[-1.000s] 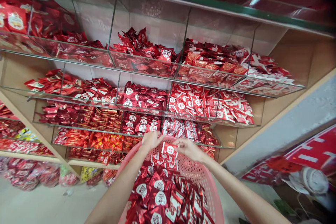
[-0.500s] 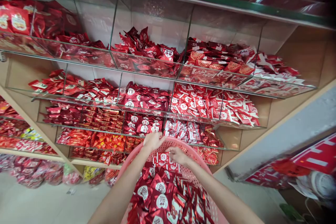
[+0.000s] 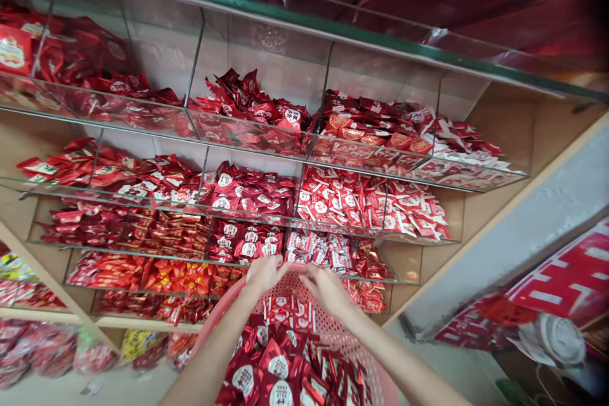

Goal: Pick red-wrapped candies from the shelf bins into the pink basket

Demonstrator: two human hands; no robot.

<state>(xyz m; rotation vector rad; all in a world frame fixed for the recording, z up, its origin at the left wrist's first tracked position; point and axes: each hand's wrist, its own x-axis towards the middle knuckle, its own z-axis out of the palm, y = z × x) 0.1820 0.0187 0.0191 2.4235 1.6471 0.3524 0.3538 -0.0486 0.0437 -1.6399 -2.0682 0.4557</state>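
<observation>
A pink perforated plastic basket (image 3: 333, 332) is in front of me at the bottom of the view, holding many small red snack packets (image 3: 278, 365) with white round labels. My left hand (image 3: 265, 274) is closed over its far rim. Beside it, my right hand (image 3: 327, 290) has its fingers curled at the same rim, a little to the right; part of its grip is hidden. A few lighter red-and-white packets (image 3: 288, 312) lie against the far inner wall, just below my hands. Neither hand shows a packet in its fingers.
Glass-fronted shelves ahead hold red packets in divided compartments, among them white-and-red packets (image 3: 328, 200) and orange packets (image 3: 178, 276). A thick glass edge (image 3: 304, 20) crosses above. Bagged goods (image 3: 52, 349) sit on the floor at left. A grey wall (image 3: 537, 222) stands at right.
My right hand has let go of the red-and-white packets and moved up to the far rim. The packets now lie in the basket. The view has tilted and shifted slightly.
</observation>
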